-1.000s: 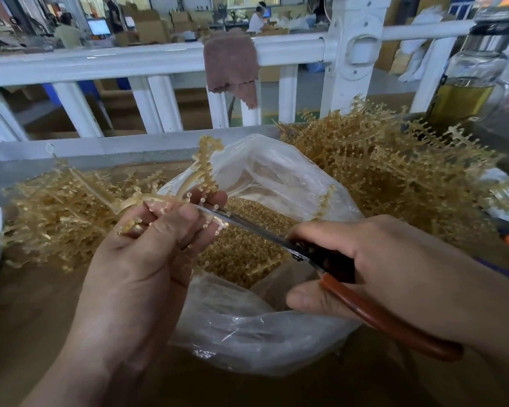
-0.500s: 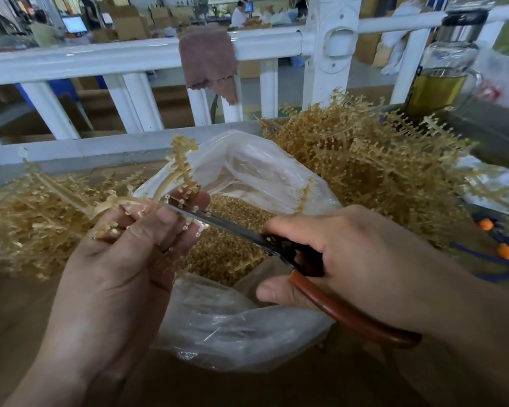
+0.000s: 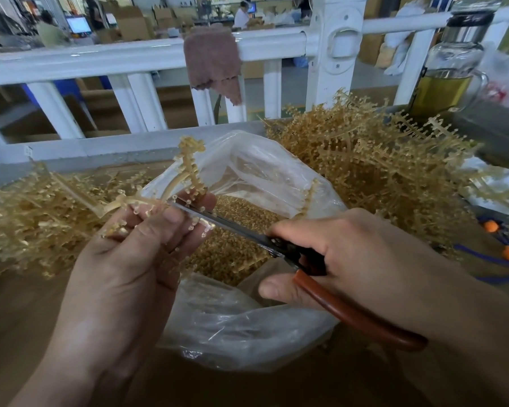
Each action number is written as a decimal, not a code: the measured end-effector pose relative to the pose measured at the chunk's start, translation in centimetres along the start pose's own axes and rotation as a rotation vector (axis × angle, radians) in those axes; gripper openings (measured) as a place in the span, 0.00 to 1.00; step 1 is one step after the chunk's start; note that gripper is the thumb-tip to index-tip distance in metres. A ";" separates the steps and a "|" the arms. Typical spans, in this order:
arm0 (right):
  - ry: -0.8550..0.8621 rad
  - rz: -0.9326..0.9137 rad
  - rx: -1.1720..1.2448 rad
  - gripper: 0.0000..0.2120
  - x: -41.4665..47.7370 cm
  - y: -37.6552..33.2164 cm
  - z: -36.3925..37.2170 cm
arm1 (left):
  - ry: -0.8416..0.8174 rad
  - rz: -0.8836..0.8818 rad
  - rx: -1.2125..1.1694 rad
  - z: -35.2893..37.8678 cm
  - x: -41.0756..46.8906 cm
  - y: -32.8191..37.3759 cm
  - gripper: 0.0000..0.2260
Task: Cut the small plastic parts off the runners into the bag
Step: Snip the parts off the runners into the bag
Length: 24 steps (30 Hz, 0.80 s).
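Over the bag, left hand gripping a runner, right hand gripping scissors

Brown bench, clear plastic bag between left runner heap and right runner heap.

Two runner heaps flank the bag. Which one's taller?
The right heap, in front of the glass bottle: it piles up well above the rim of the bag, while the left heap lies low and flat.
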State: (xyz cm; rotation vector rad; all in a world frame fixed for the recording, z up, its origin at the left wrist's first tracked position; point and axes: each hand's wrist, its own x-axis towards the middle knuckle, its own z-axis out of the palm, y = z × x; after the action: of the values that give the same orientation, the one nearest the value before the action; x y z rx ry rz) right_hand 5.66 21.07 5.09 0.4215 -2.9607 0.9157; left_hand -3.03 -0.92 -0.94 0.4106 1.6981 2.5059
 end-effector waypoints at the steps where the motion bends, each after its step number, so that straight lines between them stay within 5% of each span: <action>1: 0.003 0.002 -0.007 0.21 0.0 0.0 0.1 | 0.031 -0.013 0.008 -0.2 0.2 -0.2 0.03; 12: 0.041 -0.003 -0.084 0.21 0.2 0.0 0.4 | 0.021 -0.016 0.013 0.1 0.1 0.0 0.11; 24: 0.062 -0.015 -0.133 0.24 0.3 0.2 0.5 | -0.004 0.009 0.000 -0.3 0.2 -0.3 0.01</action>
State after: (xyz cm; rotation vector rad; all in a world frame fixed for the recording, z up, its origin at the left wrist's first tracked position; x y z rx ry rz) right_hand 5.33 20.83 4.61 0.4023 -2.9349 0.7118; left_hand -3.29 -1.01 -1.27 0.4235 1.6993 2.5091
